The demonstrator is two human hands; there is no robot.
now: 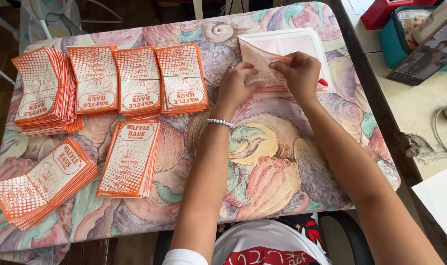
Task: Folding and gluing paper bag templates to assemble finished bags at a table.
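Note:
My left hand [236, 86] and my right hand [301, 73] both pinch a partly folded orange-and-white paper sheet [261, 63] that lies on a stack of flat white sheets [302, 41] at the far right of the table. A red object [322, 82] pokes out under my right hand. My left wrist wears a bead bracelet. Several stacks of finished orange-and-white paper bags [135, 81] lie in a row at the far left, with two more stacks [129, 157] nearer me.
The table carries a pastel shell-patterned cloth [272, 162]. To the right stands a pale counter [420, 108] with a teal case, a propped phone [424, 54], a red box [383, 11] and a white cable [442, 132]. A chair is behind the far left corner.

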